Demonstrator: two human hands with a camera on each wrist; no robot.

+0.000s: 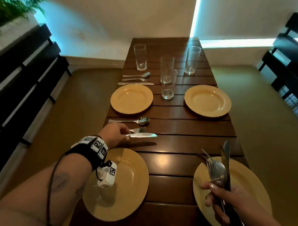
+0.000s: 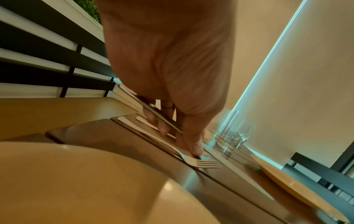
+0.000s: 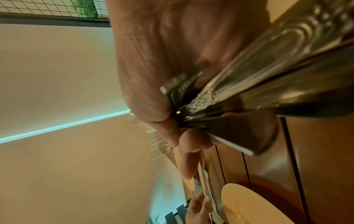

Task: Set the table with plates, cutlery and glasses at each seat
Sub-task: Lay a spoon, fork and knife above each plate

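Pinching a slim, stiff, slippery steel knife (image 1: 141, 135) by its handle, left hand (image 1: 114, 132) sets it at twelve o'clock of the yellow round plate (image 1: 132, 195); right hand (image 1: 217, 201) grips a spare cutlery bundle (image 1: 220, 168).

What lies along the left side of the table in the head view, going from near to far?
Near plate → knife held by left hand → fork → spoon → second plate → knife, fork, spoon → glass.

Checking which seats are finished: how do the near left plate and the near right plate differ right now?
The near left plate has a spoon and fork laid beyond it, and the left hand holds a knife there. The near right plate has none; the right hand grips its cutlery bundle. Both are yellow and empty.
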